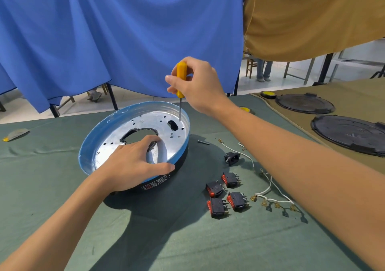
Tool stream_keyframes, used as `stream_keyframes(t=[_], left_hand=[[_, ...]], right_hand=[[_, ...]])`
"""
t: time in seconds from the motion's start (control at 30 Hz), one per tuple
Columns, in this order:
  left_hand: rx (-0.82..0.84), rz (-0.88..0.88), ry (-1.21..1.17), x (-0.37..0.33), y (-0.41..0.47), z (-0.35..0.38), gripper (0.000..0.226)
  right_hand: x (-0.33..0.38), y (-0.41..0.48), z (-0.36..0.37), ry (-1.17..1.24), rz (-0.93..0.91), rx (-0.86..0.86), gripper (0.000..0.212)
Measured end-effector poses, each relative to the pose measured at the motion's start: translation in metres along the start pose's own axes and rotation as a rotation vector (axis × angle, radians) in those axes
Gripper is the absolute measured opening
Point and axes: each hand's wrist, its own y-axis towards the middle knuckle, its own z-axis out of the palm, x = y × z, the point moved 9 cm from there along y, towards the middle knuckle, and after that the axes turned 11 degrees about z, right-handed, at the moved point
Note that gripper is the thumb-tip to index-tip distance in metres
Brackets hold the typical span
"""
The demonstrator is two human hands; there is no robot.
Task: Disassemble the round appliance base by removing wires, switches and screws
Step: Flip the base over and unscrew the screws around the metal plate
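Note:
The round appliance base sits on the green cloth, blue rim up, silver plate with a central hole inside. My left hand grips its near rim, thumb outside and fingers reaching into the central hole. My right hand holds a yellow-handled screwdriver upright, its tip down on the plate at the far right inside the base. To the right lie several black and red switches, a black socket, white wires with brass terminals and one loose screw.
Two black round covers lie on a tan cloth at the right, with yellow tape rolls nearby. A grey scrap lies far left. Blue and tan curtains hang behind the table.

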Motion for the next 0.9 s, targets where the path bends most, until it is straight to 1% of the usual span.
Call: stream_keyframes(t=[0.1,0.3,0.47,0.53,0.63,0.77,0.83,0.9], left_hand=[[0.021,-0.013,0.009,0.002,0.001,0.002,0.087],[0.035,-0.029,0.02,0.003,0.003,0.004,0.087],[0.006,-0.01,0.038,0.001,0.002,0.003,0.086],[-0.004,-0.003,0.043,0.001,0.001,0.002,0.086],[0.001,-0.008,0.049,0.002,0.002,0.003,0.085],[0.039,-0.029,0.035,0.004,0.005,0.006,0.085],[0.054,-0.032,0.025,0.003,0.006,0.007,0.086],[0.051,-0.036,0.017,0.002,0.005,0.006,0.086]], right_hand=[[-0.002,-0.004,0.009,-0.09,-0.017,0.049,0.022],[-0.012,-0.005,0.013,-0.122,0.004,0.072,0.024],[-0.027,-0.009,0.024,-0.194,0.015,0.116,0.025],[-0.034,-0.011,0.032,-0.272,0.014,0.142,0.03],[-0.045,-0.011,0.042,-0.458,0.006,0.179,0.036],[-0.059,-0.007,0.044,-0.669,0.055,0.199,0.044],[-0.062,-0.007,0.044,-0.693,0.07,0.24,0.043],[-0.054,-0.007,0.041,-0.644,0.044,0.227,0.043]])
